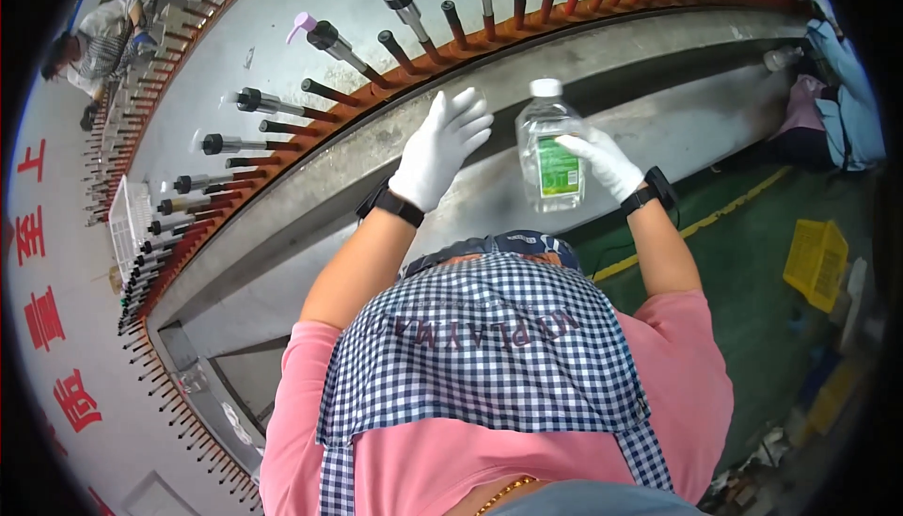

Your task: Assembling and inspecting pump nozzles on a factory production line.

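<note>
In my right hand (pixel 607 163), in a white glove, is a clear plastic bottle (pixel 541 130) with a white cap and a green label. The bottle stands nearly upright, cap away from me, and my thumb lies across its front. My left hand (pixel 442 147), also white-gloved, is raised to the left of the bottle, apart from it. Its fingers are stretched out, and I see nothing held in it. Beyond both hands runs a curved line of upright spindles (pixel 404 8), several of them topped with black and silver holders.
A metal ledge (pixel 367 144) curves between me and the spindles. Clear bottles (pixel 193 380) lie at the lower left. At the right are a yellow crate (pixel 815 264) on the green floor and a person in blue (pixel 851 102). Another person (pixel 108 36) works at the far left.
</note>
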`<state>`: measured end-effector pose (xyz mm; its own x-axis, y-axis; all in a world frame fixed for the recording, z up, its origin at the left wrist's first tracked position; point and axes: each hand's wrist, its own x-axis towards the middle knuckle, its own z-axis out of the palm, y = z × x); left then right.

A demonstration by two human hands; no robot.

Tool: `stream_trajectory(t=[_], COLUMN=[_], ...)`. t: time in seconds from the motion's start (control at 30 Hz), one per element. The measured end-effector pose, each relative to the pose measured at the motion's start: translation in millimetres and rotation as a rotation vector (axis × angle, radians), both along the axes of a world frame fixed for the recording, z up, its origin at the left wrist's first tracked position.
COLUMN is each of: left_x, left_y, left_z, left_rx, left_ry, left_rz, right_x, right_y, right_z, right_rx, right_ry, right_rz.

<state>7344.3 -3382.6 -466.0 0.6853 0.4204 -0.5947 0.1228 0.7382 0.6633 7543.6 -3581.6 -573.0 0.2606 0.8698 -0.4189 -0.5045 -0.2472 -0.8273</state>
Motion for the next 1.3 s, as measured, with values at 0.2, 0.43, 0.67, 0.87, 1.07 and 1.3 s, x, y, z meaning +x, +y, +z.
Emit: stream_trajectory(t=[0.2,0.43,0.67,0.87,1.07,1.3], left_x=[27.3,38.9,70.0,90.5,130.7,192.7], left_y=[-5.2,-6.5,-2.3,6.0,0.9,-40.8], left_z=[-55.0,-103.6,-133.7,-147.0,-162.2,-180.8], left_rx=[-0.312,-0.39,-0.434,-0.48,-0.364,-0.402], left_ry=[-0.184,-0.266,-0.313,-0.413,-0.451,-0.369], left_rz=[0.127,0.15,0.279,0.339,0.362,0.219], right_x=[15.3,37.0,62.8,86.0,129.8,165.8], right_y=[24.0,41.6,41.8,49.6,26.6,-7.0], right_z=[50.9,41.8,3.3,-7.1,-22.3,-60.1], right_rx=[-0.255,-0.417,-0.363,-0.344,-0.32,-0.161], right_ry=[0.431,0.492,0.275,0.186,0.202,0.086], right_rz=[0.443,0.485,0.629,0.711,0.614,0.38])
